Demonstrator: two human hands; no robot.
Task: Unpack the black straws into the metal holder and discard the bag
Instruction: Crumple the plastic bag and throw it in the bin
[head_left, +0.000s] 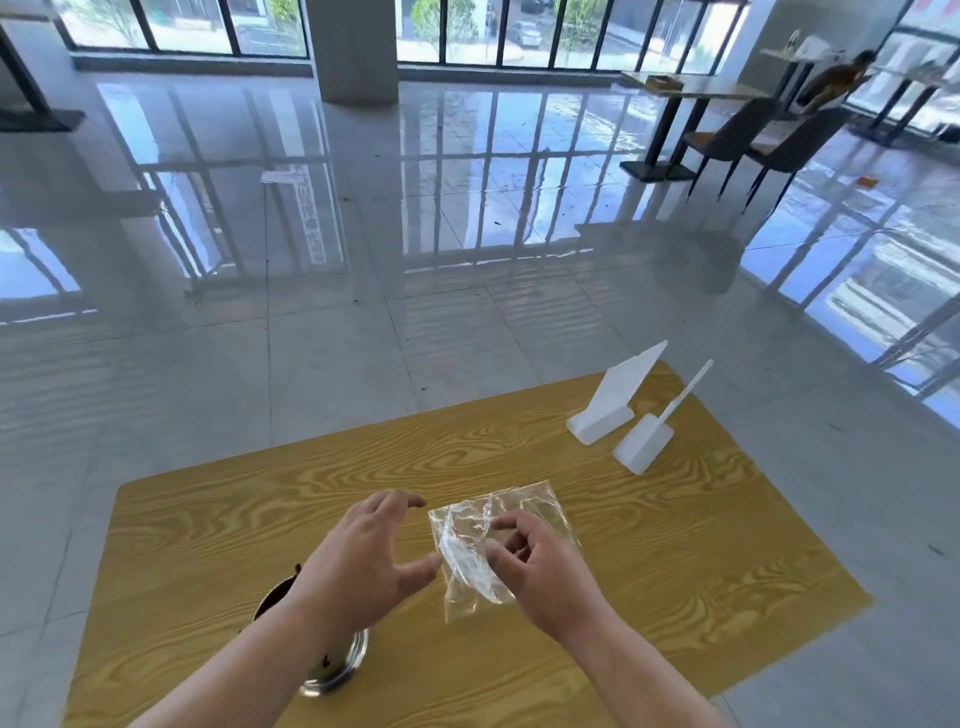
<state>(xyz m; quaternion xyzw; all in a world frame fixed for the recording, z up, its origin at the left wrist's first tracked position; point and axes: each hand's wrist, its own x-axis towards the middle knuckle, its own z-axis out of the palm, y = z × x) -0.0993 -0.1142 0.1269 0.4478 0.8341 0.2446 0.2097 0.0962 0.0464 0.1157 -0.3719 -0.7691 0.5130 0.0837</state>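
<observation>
A clear plastic bag (470, 566), crumpled and with nothing visible inside, hangs just above the wooden table (675, 561). My right hand (540, 566) pinches its right side between thumb and fingers. My left hand (363, 561) hovers to the left of the bag with fingers spread, its thumb tip close to the bag's edge. The metal holder (340, 665) stands near the table's front left, mostly hidden under my left forearm. Dark straw ends (275, 592) show at its top left.
A white plastic stand (618, 395) and a white scoop-like tool (649, 436) sit at the table's far right corner. Glossy tiled floor surrounds the table. A dark table with chairs (727, 135) stands far off at the back right.
</observation>
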